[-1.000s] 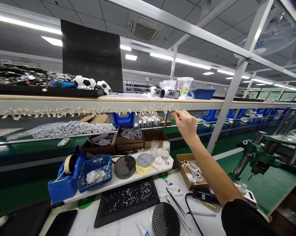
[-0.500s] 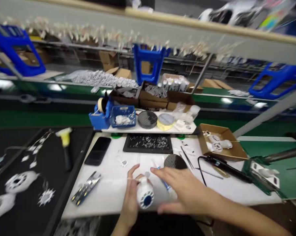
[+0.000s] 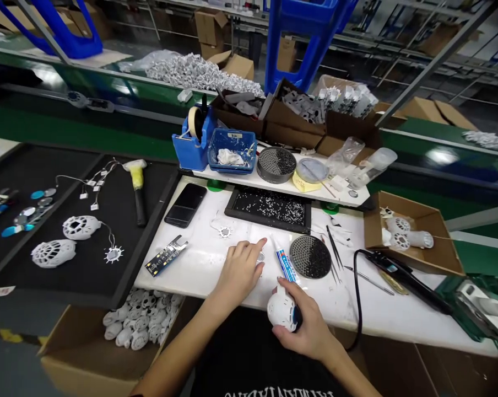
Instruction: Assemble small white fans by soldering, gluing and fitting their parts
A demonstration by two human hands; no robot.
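Observation:
My right hand (image 3: 309, 325) is closed around a white plastic housing (image 3: 281, 310), round with slots and a narrow neck, a dark round piece showing on its right side. On the white worktop (image 3: 216, 286), my left hand (image 3: 241, 270) reaches with thumb and index finger apart. Between those fingertips lies a small silver disc (image 3: 261, 257), partly covered; whether they touch it is unclear. Just right of the left hand is a blue and white glue tube (image 3: 286, 264). Beside the tube stands a round black perforated dish (image 3: 310, 257) holding tiny dark pieces.
A phone (image 3: 185, 205), a circuit board (image 3: 166, 255) and a black tray of tiny pieces (image 3: 269, 210) surround the hands. Tweezers (image 3: 335, 246) and a black corded tool (image 3: 410, 281) lie rightward, near a cardboard box (image 3: 439, 256). A low shelf (image 3: 241, 177) runs behind.
The white housing has passed from my left hand to my right hand. My left hand has moved forward over the worktop to the disc. The view has tilted downward.

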